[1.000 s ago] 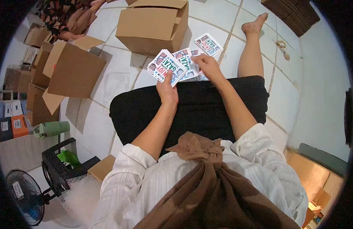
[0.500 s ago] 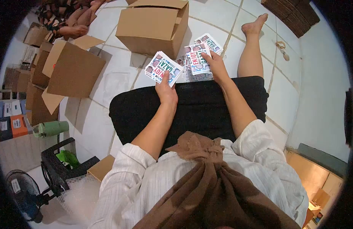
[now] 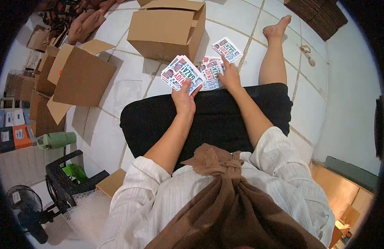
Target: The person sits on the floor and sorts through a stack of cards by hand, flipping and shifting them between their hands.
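Observation:
My left hand [image 3: 183, 101] grips a fanned stack of printed cards [image 3: 179, 74], thumb on top, over the edge of the black cloth on my lap. The top card reads "ENJOY" and "GAZA!" in red and green. My right hand [image 3: 230, 78] is just to the right, index finger stretched forward and thumb apart, over the right edge of a loose pile of similar cards [image 3: 211, 71] on the floor. Whether its fingertips touch the pile I cannot tell. Beyond them lies a smaller stack of cards [image 3: 227, 48].
A cardboard box [image 3: 161, 31] stands ahead on the tiles. More open boxes [image 3: 84, 79] are on the left, near a green tumbler [image 3: 59, 140] and a fan [image 3: 28, 211]. Another person's leg [image 3: 86, 25] shows at upper left. Flat brown cardboard [image 3: 316, 16] lies at upper right.
The card my right hand held half a second ago is no longer in it; the fingers have spread. The left-hand stack has shifted slightly right and looks more fanned.

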Tool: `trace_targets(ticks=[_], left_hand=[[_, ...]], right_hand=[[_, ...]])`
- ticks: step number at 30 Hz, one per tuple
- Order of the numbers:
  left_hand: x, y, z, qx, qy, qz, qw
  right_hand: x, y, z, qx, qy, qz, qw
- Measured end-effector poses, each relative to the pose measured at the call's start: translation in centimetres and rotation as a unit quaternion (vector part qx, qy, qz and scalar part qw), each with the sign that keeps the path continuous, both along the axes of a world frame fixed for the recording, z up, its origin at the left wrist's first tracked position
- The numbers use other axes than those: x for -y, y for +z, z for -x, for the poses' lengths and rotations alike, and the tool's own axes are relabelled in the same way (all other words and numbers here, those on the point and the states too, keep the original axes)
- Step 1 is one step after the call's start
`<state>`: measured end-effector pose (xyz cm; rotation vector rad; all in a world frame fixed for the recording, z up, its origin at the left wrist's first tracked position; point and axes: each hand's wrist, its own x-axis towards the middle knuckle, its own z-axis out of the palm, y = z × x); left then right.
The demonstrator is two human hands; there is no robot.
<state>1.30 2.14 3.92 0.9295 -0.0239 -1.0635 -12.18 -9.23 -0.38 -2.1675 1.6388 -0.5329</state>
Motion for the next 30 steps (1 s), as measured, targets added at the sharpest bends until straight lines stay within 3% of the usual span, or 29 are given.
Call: trace_targets(ticks=[1,3,5,7,12,16,19,21,23,24,27,28,30], left_hand=[[-0.1,0.2,0.0,0.006,-0.005,-0.007,1.000],[-0.1,0.3,0.0,0.011,-0.009,-0.015,1.000],[-0.1,0.0,0.1,0.034,-0.034,-0.034,0.998],[-0.1,-0.3,0.3,0.051,-0.051,-0.036,0.997],[0.0,0.6,0.5,0.038,-0.059,-0.042,0.997],[0.1,0.7,0.4,0.043,-0.067,-0.037,0.996],[0.1,0.5,0.5,0.062,-0.063,-0.043,0.995],[0.1,0.4,0.5,0.036,-0.024,-0.036,0.998],[0.2,0.3,0.5,0.033,-0.021,-0.024,0.999],[0.2,0.3,0.4,0.029,-0.019,-0.012,0.999],[0.1,0.2,0.3,0.041,-0.037,-0.013,0.998],[0.1,0.2,0.3,0.041,-0.036,-0.014,0.998],[0.0,0.2,0.3,0.034,-0.043,0.006,0.998]], right_hand=[[-0.1,0.6,-0.3,-0.001,0.001,0.000,1.000],[-0.4,1.6,-1.3,0.103,0.018,0.149,0.983],[-1.3,3.2,-2.7,0.160,0.044,0.099,0.981],[-2.8,4.4,-3.8,0.253,0.094,-0.105,0.957],[-2.0,2.5,-3.5,0.342,0.093,-0.155,0.922],[-1.0,2.6,-2.2,0.252,0.090,-0.194,0.944],[0.1,1.3,-1.5,0.317,0.018,-0.098,0.943],[1.4,2.6,-0.2,0.268,0.004,-0.150,0.951],[1.0,4.7,0.4,0.263,-0.019,0.098,0.960],[1.3,4.6,0.7,0.210,0.023,0.143,0.967],[-0.1,3.3,-0.3,0.172,0.076,0.095,0.978],[-1.6,4.8,-1.3,0.234,0.061,0.019,0.970],[-2.9,5.5,-2.7,0.251,0.069,0.014,0.965]])
